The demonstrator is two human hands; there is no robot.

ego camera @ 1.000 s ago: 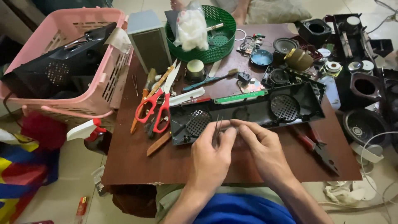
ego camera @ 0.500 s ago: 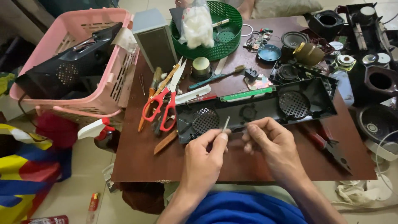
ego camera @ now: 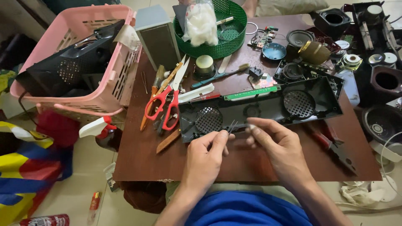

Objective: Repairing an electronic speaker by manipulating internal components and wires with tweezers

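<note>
Tweezers [ego camera: 231, 126] dip lower than a half-second earlier, pinched in the left hand [ego camera: 205, 157]; right hand [ego camera: 278, 144] nips a tiny pale part over the gutted black speaker housing [ego camera: 268, 109] at the bench's [ego camera: 142, 163] near edge, grilles still bare.

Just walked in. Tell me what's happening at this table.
A person sits at a cluttered brown table, working just in front of a long black speaker housing with two round grilles. The left hand pinches a pair of metal tweezers, tips up. The right hand pinches something small and pale, too small to identify, close by the tweezer tips. Red-handled scissors lie to the left, red-handled pliers to the right, both untouched.
</note>
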